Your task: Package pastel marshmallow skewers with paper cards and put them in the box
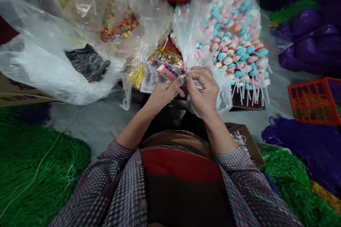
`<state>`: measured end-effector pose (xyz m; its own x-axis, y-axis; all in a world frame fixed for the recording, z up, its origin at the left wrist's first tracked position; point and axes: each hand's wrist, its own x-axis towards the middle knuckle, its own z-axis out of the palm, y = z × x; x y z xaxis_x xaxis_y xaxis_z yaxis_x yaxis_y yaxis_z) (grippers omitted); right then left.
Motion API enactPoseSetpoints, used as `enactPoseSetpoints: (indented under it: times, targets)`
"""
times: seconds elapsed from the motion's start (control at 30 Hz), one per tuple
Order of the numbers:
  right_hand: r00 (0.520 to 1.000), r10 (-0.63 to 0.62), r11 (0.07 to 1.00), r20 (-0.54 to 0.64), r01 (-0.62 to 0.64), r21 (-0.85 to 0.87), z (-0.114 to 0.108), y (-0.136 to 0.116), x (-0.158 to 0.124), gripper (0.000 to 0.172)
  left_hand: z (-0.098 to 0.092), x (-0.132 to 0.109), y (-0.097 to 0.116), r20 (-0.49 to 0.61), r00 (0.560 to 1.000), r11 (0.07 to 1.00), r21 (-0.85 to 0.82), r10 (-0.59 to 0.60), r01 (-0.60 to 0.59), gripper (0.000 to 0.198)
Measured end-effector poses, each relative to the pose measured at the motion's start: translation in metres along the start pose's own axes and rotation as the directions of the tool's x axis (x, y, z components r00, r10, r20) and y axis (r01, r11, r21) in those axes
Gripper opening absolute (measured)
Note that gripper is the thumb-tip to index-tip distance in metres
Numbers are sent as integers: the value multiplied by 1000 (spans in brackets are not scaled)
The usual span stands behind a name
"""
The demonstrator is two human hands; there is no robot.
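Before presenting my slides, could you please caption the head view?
Left hand and right hand meet at a small bluish object near rounded pink, white and blue lollipops.

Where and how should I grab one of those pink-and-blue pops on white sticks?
Probably pinch a white stick low down, coming from your side with your right hand: sticks jut toward you at the heap's near edge, while the pops crowd together.

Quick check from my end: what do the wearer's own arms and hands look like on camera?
The left hand and right hand are bare, with no gloves or watch visible. The left sleeve and right sleeve are finely checked, dark and pale with a purplish tint, ending partway along the forearms.
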<state>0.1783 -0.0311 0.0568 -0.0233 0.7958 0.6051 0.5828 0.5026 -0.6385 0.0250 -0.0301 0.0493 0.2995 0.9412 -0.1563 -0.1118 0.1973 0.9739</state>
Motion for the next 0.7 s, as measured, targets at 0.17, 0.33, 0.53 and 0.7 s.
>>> enactPoseSetpoints:
  times: [0.17,0.33,0.53,0.7]
  targets:
    - [997,32,999,64,-33,13,-1,-4,-2,18,1,7,-11,42,998,964,-258,-54,63,58]
    - [941,261,916,217,-313,252,-9,3,-6,24,-12,3,-4,66,980,981,-64,189,-185,29]
    - [805,403,654,435,-586,478,-27,5,-12,35,-16,-6,-12,416,750,550,511,513,-660,27]
    - [817,407,649,409,-573,500,-44,1,-19,28,5,-10,-27,479,489,2,713,729,-702,34]
